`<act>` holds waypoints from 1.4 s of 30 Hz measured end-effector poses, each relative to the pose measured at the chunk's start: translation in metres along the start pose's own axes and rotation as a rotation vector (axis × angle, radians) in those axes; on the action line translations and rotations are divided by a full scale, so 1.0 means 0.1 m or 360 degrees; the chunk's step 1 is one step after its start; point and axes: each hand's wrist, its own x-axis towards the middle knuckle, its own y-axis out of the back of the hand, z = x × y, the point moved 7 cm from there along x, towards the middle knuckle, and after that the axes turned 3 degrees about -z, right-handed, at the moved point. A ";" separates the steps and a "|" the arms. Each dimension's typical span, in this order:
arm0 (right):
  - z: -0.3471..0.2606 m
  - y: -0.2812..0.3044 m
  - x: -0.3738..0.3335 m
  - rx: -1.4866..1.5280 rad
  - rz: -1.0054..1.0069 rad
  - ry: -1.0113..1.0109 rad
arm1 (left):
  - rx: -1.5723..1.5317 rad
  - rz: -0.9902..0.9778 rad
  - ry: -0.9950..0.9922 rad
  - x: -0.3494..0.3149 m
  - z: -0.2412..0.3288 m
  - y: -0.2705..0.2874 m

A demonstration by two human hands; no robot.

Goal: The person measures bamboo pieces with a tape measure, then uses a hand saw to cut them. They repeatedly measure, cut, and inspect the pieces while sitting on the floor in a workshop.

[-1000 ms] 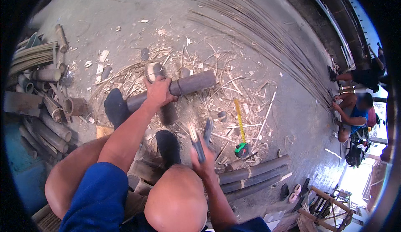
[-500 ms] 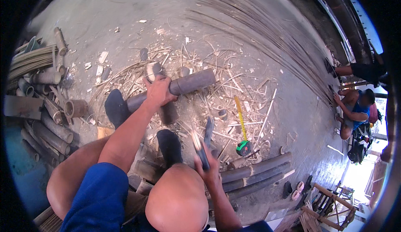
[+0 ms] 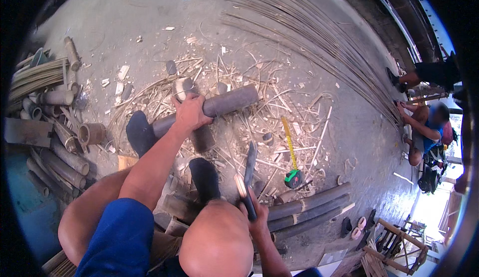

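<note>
A dark brown bamboo tube (image 3: 232,101) lies slantwise across a shorter, thicker bamboo piece (image 3: 203,138) on the floor. My left hand (image 3: 189,113) is closed over the tube near its middle, pressing it down where the two cross. At the tube's left end rests my dark-socked left foot (image 3: 139,133); my right foot (image 3: 203,177) stands closer to me. My right hand (image 3: 257,217), low by my right knee, is wrapped round a tool with a dark and tan handle (image 3: 245,193). Its front part is edge-on, so its kind is unclear. Beyond it lies a long dark flat piece (image 3: 250,159).
Pale shavings and offcuts (image 3: 269,112) cover the floor around the tube. A green tape measure (image 3: 293,178) lies with its yellow tape out, near several bamboo poles (image 3: 309,209). Bamboo pieces (image 3: 65,159) are piled at left. Long thin strips (image 3: 319,37) reach toward a crouching person (image 3: 424,127).
My right hand and the tool have shifted slightly down and to the right. My left hand stays on the bamboo tube. The whole view has moved a little.
</note>
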 end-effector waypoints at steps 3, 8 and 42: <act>-0.03 -0.41 0.96 0.0023 -0.0026 0.0066 | -0.0017 0.0022 -0.0015 -0.01 0.01 0.01; -0.21 -0.51 1.19 0.0032 0.0033 0.0175 | -0.0009 -0.0023 0.0016 -0.04 0.00 0.05; -0.10 -0.42 0.89 -0.0054 -0.0026 0.0129 | -0.0039 0.0009 -0.0011 0.01 -0.03 0.01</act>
